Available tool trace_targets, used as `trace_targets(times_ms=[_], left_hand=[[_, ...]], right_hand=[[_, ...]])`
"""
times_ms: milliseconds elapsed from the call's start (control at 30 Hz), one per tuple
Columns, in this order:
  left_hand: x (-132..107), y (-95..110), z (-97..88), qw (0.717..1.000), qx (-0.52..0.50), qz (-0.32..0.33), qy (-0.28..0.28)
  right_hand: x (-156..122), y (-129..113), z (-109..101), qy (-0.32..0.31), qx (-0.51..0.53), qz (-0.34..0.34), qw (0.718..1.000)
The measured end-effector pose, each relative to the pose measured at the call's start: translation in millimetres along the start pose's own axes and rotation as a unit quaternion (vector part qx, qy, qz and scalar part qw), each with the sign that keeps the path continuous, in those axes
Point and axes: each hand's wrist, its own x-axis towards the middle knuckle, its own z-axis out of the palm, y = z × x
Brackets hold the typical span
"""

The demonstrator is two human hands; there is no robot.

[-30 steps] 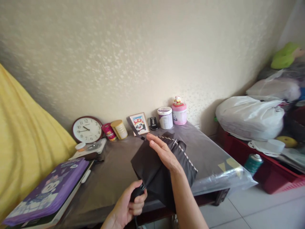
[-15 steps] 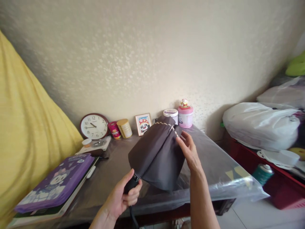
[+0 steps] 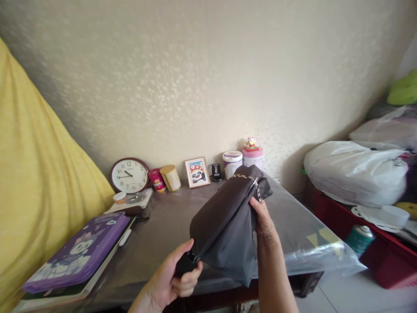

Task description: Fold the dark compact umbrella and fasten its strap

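A dark grey umbrella (image 3: 224, 221) is held slantwise above the table, its canopy folded down but loose and baggy. My left hand (image 3: 179, 276) is closed round its black handle (image 3: 186, 263) at the lower end. Near the upper end, my right hand (image 3: 264, 219) grips the canopy cloth, thumb in front and the other fingers hidden behind the fabric. A patterned trim band (image 3: 243, 176) runs across the canopy near that end. Loose cloth hangs down between the two hands.
Along the wall stand a clock (image 3: 129, 175), a red can (image 3: 157, 180), a yellow can (image 3: 170, 178), a framed panda picture (image 3: 197, 172) and tubs. A purple folder (image 3: 78, 248) lies left on the table (image 3: 156, 226). White bags (image 3: 355, 171) are piled at the right.
The umbrella has moved right and slightly down, uncovering a small black object by the picture frame. My right hand has closed on the canopy, which looks narrower.
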Motion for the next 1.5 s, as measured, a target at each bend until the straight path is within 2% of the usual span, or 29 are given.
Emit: trace_targets(times_ms=[67,133,200,267,333,500,567,667,833,933,1033,1233,1333,1500], left_hand=[[1.4,1.1,7.2,0.999,0.032,0.013,0.039],[2.8,1.6,15.0,0.989,0.078,0.069,0.103],[3.4,1.8,22.0,0.960,0.137,0.160,0.185],[2.3,2.5,27.6,0.916,0.200,0.240,0.251],[0.1,3.9,32.5,0.883,0.255,0.288,0.270],[2.5,6.4,45.1,0.836,0.309,0.392,0.229],[7.4,5.1,49.1,0.840,0.337,0.369,0.212],[12.2,0.5,53.2,0.871,0.362,0.289,0.165],[11.7,-7.7,53.7,0.932,0.266,0.231,0.088],[15.4,-10.9,40.4,0.952,0.210,0.209,0.076],[24.3,-13.5,11.8,0.959,0.186,0.198,0.079],[32.5,-13.5,-51.4,0.937,0.224,0.190,0.187],[27.9,-8.1,-71.2,0.929,0.237,0.190,0.212],[24.1,1.6,-94.1,0.910,0.271,0.175,0.260]], right_hand=[[-0.4,-1.6,1.1,0.013,0.028,0.005,1.000],[-0.5,-3.0,1.7,0.017,0.046,0.004,0.999],[-0.2,-3.8,1.7,0.018,0.048,0.001,0.999],[0.4,-4.6,1.5,0.027,0.046,0.005,0.999],[0.8,-6.1,1.6,0.042,0.044,0.012,0.998],[-1.7,-14.0,0.9,0.040,0.031,0.017,0.999],[-4.5,-18.1,-2.2,0.040,0.029,0.014,0.999],[-9.6,-25.5,-12.3,0.053,0.035,0.000,0.998],[-12.0,-41.8,-34.7,0.063,0.027,-0.086,0.994],[-4.5,-44.0,-41.2,0.090,0.030,-0.130,0.987],[6.8,-32.9,-40.6,0.097,0.048,-0.128,0.986],[22.6,4.1,-25.9,0.049,0.079,-0.070,0.993],[23.8,16.4,-13.4,0.020,0.036,-0.039,0.998],[24.4,33.0,4.1,-0.049,-0.106,0.008,0.993]])
